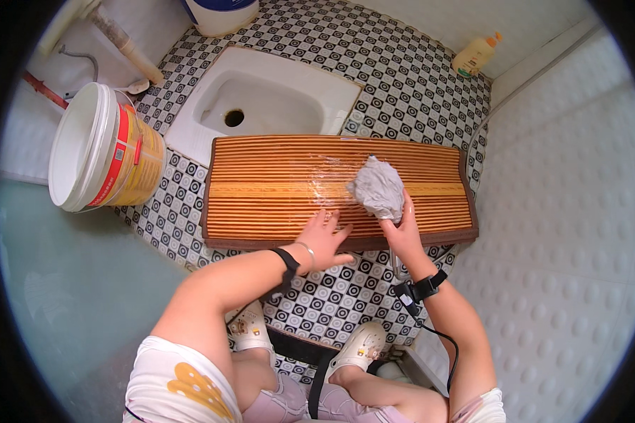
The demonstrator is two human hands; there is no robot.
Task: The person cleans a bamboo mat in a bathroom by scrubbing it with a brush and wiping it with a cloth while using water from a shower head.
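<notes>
A folded striped bamboo mat (pixel 275 222) with a brown cloth border lies across the tiled floor, its far left part over the edge of a squat toilet. Water glistens near its middle. My right hand (pixel 405 230) grips a crumpled wet grey cloth (pixel 378 187) against the mat, right of its centre. My left hand (pixel 323 243), fingers spread and holding nothing, is at the mat's near edge; whether it touches the mat is hard to tell. A metal frame piece (pixel 398 267) shows under the near edge beside my right wrist.
The white squat toilet (pixel 275 103) lies beyond the mat. At left stands a large plastic bucket (pixel 137 164), with pipes behind. Another bucket (pixel 225 18) is at the far wall, a pump bottle (pixel 475 55) in the far right corner. A hose (pixel 529 87) runs along the right wall.
</notes>
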